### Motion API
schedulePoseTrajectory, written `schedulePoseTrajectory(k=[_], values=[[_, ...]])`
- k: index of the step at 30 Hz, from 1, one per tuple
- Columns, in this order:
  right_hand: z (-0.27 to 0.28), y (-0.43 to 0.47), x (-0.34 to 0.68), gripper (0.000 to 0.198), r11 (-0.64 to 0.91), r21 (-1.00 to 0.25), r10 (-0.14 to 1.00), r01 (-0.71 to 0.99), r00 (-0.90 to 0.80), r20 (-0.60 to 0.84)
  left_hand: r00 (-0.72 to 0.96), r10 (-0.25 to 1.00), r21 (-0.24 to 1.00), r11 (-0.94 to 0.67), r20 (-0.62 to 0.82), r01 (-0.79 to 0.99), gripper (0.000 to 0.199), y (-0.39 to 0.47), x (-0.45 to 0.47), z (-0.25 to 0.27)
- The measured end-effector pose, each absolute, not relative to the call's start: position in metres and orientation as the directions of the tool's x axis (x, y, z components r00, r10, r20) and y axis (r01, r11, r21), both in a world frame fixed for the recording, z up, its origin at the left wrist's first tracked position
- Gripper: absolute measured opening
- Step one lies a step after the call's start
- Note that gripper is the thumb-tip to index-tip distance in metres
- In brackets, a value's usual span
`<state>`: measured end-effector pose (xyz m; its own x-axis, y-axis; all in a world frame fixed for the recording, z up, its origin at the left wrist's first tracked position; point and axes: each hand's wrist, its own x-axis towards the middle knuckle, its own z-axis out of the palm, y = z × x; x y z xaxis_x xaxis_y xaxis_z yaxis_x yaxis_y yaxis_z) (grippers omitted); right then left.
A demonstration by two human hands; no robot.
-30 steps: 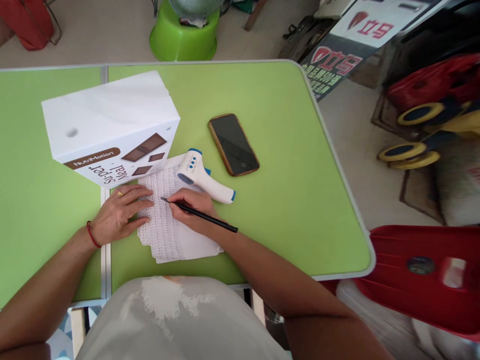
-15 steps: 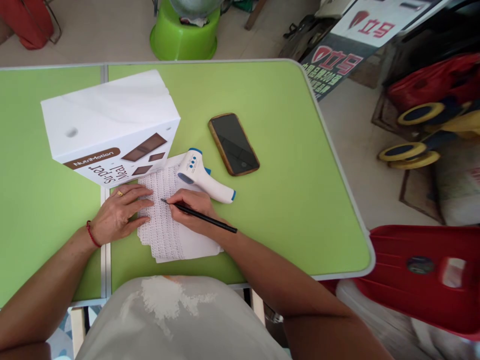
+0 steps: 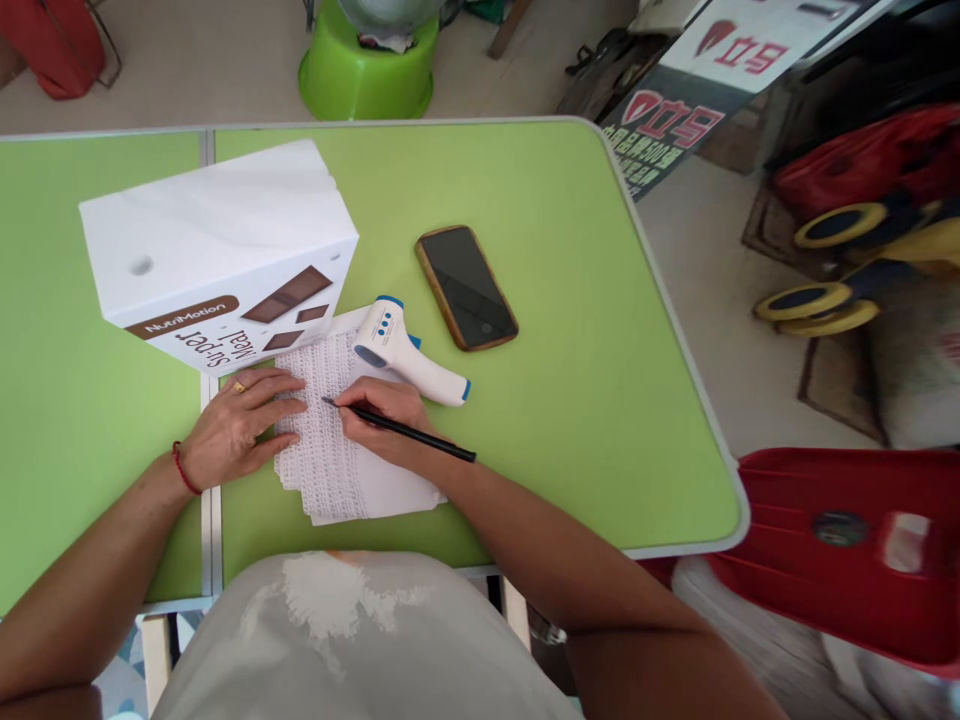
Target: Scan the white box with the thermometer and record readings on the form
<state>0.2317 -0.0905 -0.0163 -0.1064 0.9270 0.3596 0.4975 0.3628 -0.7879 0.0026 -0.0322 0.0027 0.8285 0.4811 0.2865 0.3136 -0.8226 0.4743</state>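
Between my hands lie sheets of paper [image 3: 324, 470], with dense rows of small handwriting over their left part. My left hand [image 3: 238, 425] lies flat with fingers spread, its fingertips on the papers' left edge. A black pen [image 3: 412, 433] is pinched in my right hand [image 3: 386, 420], its tip at the written rows. Just above that hand, a white and blue infrared thermometer [image 3: 412, 365] rests partly on the papers. A white box [image 3: 225, 230] with "NutriMotion" lettering stands beyond my left hand, close to the papers' upper edge.
A phone in a brown case [image 3: 469, 288] lies on the green table [image 3: 600, 400], right of the thermometer. Past the table's far edge stands a green stool [image 3: 364, 75]. A red plastic seat [image 3: 847, 590] is at the near right corner.
Almost nothing differs. The far end of the pen has dipped very slightly in my right hand; my left hand stays in place.
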Motion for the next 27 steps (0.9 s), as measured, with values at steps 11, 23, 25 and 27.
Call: schedulePoseTrajectory(k=[11,23,25,27], values=[[-0.0152,-0.0909,0.2320,0.012,0.349,-0.787,0.931,0.509,-0.089,0.355,0.831,0.479,0.478,-0.822,0.283,0.311,0.025,-0.0315,0.0017,0.0020],[-0.0153,-0.0912,0.2321,0.012,0.381,-0.777,0.917,0.501,-0.099,0.386,0.836,0.464,0.460,-0.835,0.294,0.302,0.025,-0.0315,0.0021,0.0026],[-0.0141,-0.0914,0.2318,0.012,0.345,-0.790,0.931,0.507,-0.076,0.358,0.837,0.459,0.456,-0.839,0.297,0.298,0.024,-0.0314,0.0020,0.0025],[-0.0134,-0.0914,0.2312,0.012,0.327,-0.793,0.934,0.514,-0.048,0.354,0.838,0.459,0.455,-0.839,0.294,0.300,0.024,-0.0315,0.0019,0.0025]])
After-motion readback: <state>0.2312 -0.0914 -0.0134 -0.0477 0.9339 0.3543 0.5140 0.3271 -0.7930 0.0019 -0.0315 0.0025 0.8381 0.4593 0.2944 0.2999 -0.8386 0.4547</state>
